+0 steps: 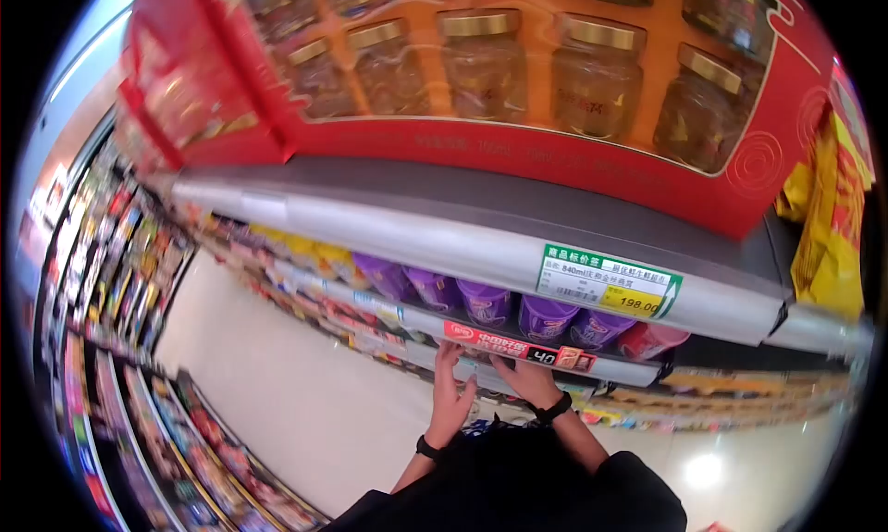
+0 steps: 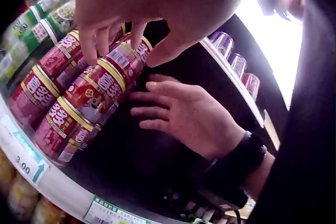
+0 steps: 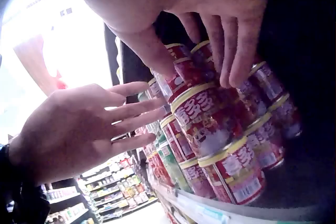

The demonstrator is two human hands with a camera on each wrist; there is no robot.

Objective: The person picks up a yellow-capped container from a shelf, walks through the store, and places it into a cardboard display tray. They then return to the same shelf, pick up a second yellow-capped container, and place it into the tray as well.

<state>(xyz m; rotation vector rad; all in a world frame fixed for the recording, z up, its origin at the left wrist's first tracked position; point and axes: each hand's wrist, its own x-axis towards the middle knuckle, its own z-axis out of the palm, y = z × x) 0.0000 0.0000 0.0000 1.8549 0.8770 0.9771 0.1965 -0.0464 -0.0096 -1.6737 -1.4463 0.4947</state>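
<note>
Red cans point(image 2: 100, 85) with yellow rims and white lettering stand stacked on a dark shelf, also seen as a cluster of red cans point(image 3: 205, 116) in the right wrist view. My left hand point(image 1: 450, 398) reaches in below a shelf edge, palm toward the stack. Its fingers point(image 3: 136, 108) are straight, with the tips right at the cans' side. From the other side comes my right hand point(image 1: 529, 379), a black band on its wrist. Its fingers point(image 2: 152, 112) extend toward the upper cans, thumb spread. Neither hand is curled round a can.
Purple cups point(image 1: 486, 301) line the shelf above my hands, behind a price strip point(image 1: 518, 347). Higher up stands a red gift box point(image 1: 518, 134) with jars. Green cans point(image 2: 39, 32) adjoin the red ones. The shelf lip point(image 2: 63, 198) carries price tags.
</note>
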